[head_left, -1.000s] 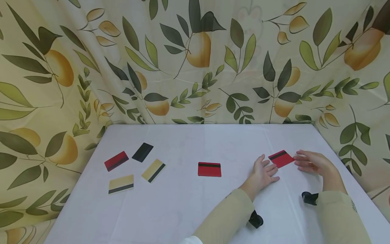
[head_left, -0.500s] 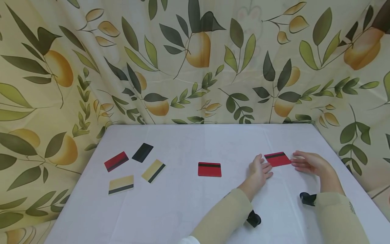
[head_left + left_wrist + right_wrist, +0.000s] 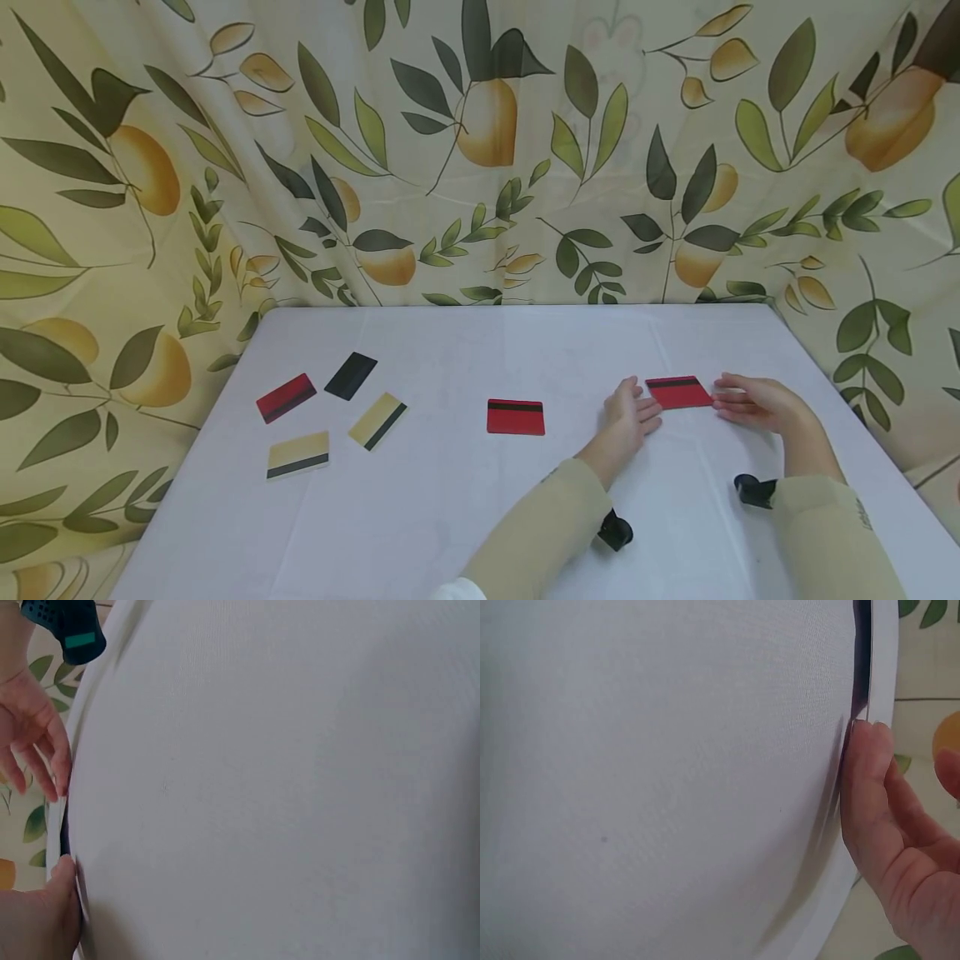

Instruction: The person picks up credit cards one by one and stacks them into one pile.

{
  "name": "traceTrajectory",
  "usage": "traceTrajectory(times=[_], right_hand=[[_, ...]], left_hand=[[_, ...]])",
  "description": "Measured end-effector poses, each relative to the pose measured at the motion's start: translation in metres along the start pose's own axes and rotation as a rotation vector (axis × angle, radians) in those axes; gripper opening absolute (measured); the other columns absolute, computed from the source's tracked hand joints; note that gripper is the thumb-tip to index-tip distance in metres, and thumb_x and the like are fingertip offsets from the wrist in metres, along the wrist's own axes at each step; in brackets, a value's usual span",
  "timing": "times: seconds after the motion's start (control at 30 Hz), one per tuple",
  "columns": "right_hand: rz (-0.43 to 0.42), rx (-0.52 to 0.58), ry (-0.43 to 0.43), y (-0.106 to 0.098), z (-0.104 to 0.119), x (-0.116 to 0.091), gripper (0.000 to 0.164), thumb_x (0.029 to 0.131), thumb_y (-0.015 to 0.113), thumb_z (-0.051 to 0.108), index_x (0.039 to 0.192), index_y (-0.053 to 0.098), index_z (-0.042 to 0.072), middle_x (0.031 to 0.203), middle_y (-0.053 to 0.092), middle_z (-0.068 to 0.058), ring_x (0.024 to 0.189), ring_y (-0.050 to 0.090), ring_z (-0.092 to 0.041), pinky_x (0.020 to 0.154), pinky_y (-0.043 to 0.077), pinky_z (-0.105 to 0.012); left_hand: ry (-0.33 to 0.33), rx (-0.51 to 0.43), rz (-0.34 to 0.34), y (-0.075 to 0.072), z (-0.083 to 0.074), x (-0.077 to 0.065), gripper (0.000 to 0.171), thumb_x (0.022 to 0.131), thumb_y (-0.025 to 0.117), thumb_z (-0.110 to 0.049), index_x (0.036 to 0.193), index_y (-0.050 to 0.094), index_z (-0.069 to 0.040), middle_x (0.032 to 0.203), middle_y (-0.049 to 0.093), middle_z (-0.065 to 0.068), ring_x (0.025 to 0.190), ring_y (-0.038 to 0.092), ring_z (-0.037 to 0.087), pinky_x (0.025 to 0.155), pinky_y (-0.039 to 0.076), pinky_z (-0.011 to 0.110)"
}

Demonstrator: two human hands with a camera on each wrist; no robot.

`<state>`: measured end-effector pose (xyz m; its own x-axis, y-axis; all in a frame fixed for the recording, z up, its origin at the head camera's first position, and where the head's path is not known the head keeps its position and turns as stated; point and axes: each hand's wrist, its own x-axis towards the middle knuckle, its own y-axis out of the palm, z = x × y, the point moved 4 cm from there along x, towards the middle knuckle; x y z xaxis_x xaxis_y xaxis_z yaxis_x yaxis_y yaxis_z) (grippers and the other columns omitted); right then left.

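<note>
A red card point(image 3: 678, 392) with a black stripe lies on the white table between both hands, at the right in the head view. My left hand point(image 3: 628, 417) touches its left end with fairly straight fingers. At the opposite end, the straight fingertips of my right hand point(image 3: 756, 403) rest against the card's edge. The right wrist view shows the right hand point(image 3: 900, 832) beside the thin dark card point(image 3: 863, 664), seen edge-on. From the left wrist view, the left hand point(image 3: 41, 911) and the right hand point(image 3: 34, 727) face each other across the card.
Another red striped card point(image 3: 515, 417) lies mid-table. Toward the left are a red card point(image 3: 287, 397), a black card point(image 3: 351, 376) and two gold cards point(image 3: 378, 421), each apart from the others. A fruit-patterned curtain point(image 3: 480, 208) stands behind the white table point(image 3: 420, 533).
The card between the hands has slid left and turned, so its long edges now lie nearly level. Both hands have moved left with it. The other cards stay put.
</note>
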<state>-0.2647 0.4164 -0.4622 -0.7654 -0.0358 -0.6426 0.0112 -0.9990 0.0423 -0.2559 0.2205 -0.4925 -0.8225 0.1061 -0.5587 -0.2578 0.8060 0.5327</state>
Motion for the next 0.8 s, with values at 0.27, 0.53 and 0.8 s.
traceTrajectory(times=[0.27, 0.53, 0.8], right_hand=[[0.057, 0.086, 0.022, -0.001, -0.004, 0.000, 0.026, 0.090, 0.055, 0.032, 0.103, 0.061, 0.010, 0.084, 0.067, 0.000, 0.084, 0.066, -0.017, 0.084, 0.051, -0.026], [0.096, -0.008, 0.037, 0.003, -0.010, -0.001, 0.033, 0.095, 0.046, 0.035, 0.088, 0.069, 0.013, 0.086, 0.069, -0.002, 0.083, 0.067, -0.017, 0.078, 0.054, -0.027], [0.125, 0.010, 0.024, 0.009, -0.015, -0.002, 0.033, 0.096, 0.045, 0.033, 0.082, 0.070, 0.017, 0.086, 0.069, -0.002, 0.082, 0.067, -0.016, 0.076, 0.054, -0.026]], left_hand=[[-0.080, 0.057, 0.081, -0.007, -0.009, 0.003, 0.049, 0.088, 0.048, -0.030, 0.118, 0.049, 0.010, 0.102, 0.059, 0.031, 0.099, 0.058, 0.044, 0.086, 0.044, 0.059], [-0.120, 0.053, 0.125, -0.012, -0.012, 0.007, 0.051, 0.089, 0.048, -0.027, 0.117, 0.048, 0.016, 0.105, 0.057, 0.033, 0.097, 0.059, 0.044, 0.087, 0.044, 0.058], [-0.192, 0.096, 0.220, -0.015, -0.013, 0.009, 0.053, 0.092, 0.046, -0.030, 0.119, 0.047, 0.016, 0.109, 0.055, 0.032, 0.102, 0.057, 0.043, 0.090, 0.042, 0.058]])
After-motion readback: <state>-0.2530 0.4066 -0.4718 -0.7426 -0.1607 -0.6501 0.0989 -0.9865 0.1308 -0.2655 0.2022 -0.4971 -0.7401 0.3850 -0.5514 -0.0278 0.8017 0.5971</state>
